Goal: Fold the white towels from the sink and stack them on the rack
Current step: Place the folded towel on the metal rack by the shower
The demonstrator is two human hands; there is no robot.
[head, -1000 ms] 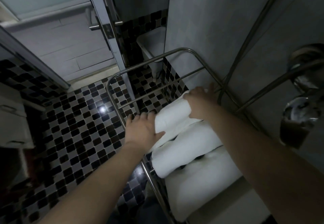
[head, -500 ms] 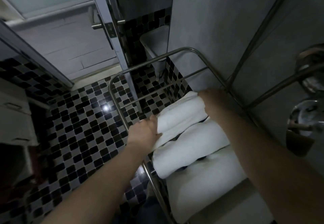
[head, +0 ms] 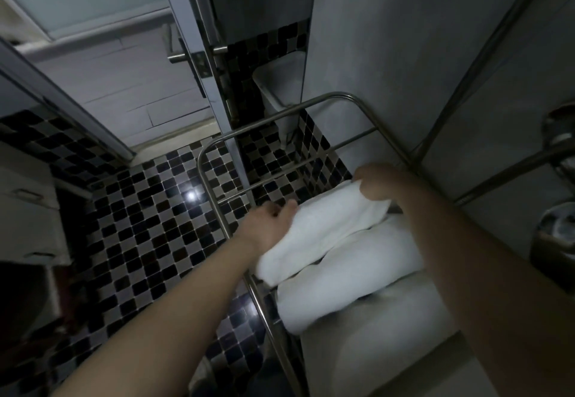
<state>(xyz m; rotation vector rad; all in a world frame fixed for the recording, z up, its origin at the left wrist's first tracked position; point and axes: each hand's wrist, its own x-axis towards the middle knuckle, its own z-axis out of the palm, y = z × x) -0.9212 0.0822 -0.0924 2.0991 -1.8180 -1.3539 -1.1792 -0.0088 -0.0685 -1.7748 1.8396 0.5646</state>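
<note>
- room: dim bathrm. floor of small black/grey/white mosaic tiles (head: 140, 225) w/ a bright light glint on it. plain grey wall (head: 389, 39) on the right.
- surface: chrome tube rack (head: 214, 154) set against that wall, w/ a bent rail round its left + far sides.
- task thing: top white folded towel (head: 320, 235) lies slanted across the rack, resting on a second white folded towel (head: 348, 281). a flatter third white towel (head: 373, 350) sits nearer the camera, partly under the second.
- right hand (head: 379, 182): on the far-right end of the top white folded towel, fingers curled over the cloth and gripping it.
- left hand (head: 267, 225): at the towel's left side, just by the rack's left rail. fingers are curled but blurred; it touches the cloth, can't tell if it has hold of it.
- around: glass door w/ metal lever handle (head: 177, 57) beyond the rack, white plastic bin (head: 280, 85) in the far corner, white cabinet (head: 25, 194) at the left edge.
- in the way: thin metal shower pipe (head: 485, 54) slants down the wall to the rack's far-right corner, close behind the right hand. round metal fittings (head: 557, 231) stick out at the right edge, beside the right forearm.
- edges/room: top towel's near-left corner reaches the left rail. the rack's far part is open cross bars w/ tiles seen thru. open floor left of the rack.
</note>
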